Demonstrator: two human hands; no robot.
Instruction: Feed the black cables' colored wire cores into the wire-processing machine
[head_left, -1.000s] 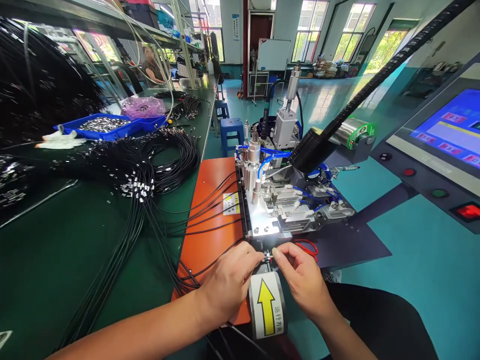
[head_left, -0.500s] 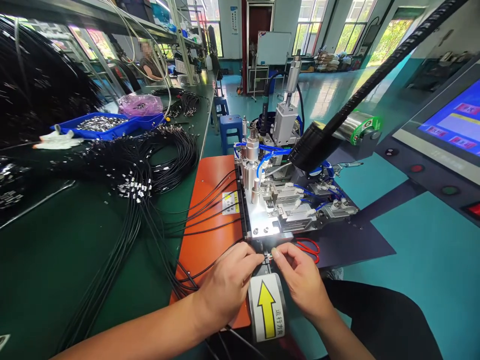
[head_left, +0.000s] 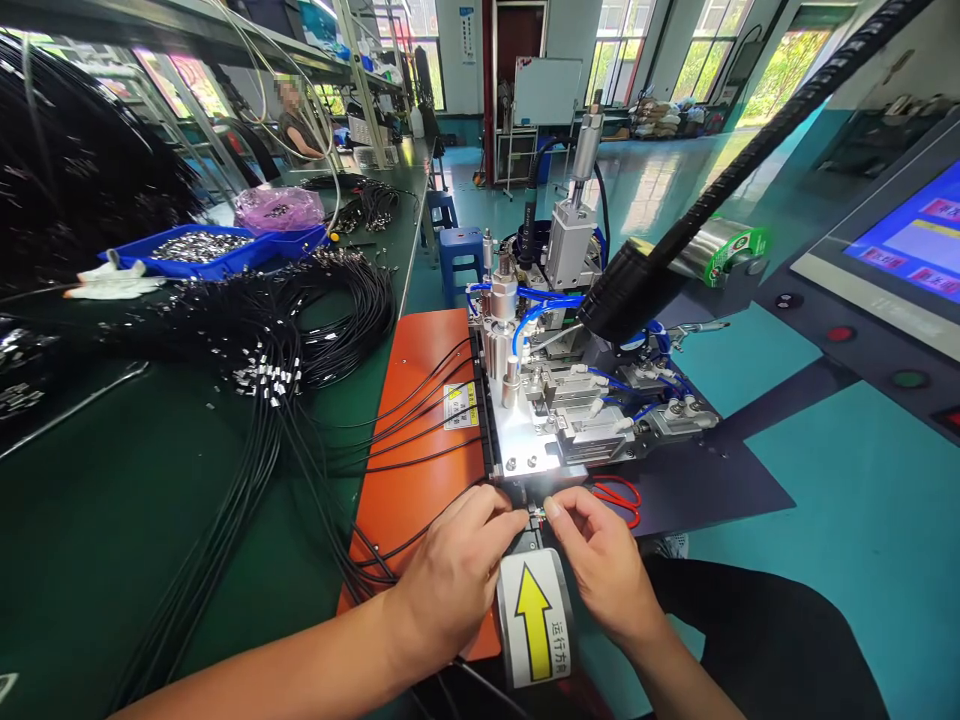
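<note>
Since text comes first: the arrow label (head_left: 534, 620) on the curved guard nearest me reads 运行方向, black on white, beside a fat yellow arrow pointing away from me. Warning label (head_left: 460, 405) on the orange plate (head_left: 427, 360) is yellow and white, print too small for me to read. Same with the pink buttons on the touchscreen (head_left: 915, 235) and the green label on the metallic spool (head_left: 712, 252).

Part: small metal connector (head_left: 537, 514), just beyond the guard and just below the lit edge of the pneumatic fixture (head_left: 540, 455). It sits between my two sets of fingertips. Left hand (head_left: 456, 565): thumb and forefinger pinched narrow on its left side. Right hand (head_left: 600, 558): same pinch, on its right. Connector's exact shape is too small to tell. Red loop handles (head_left: 619, 500) lie just right.
</note>
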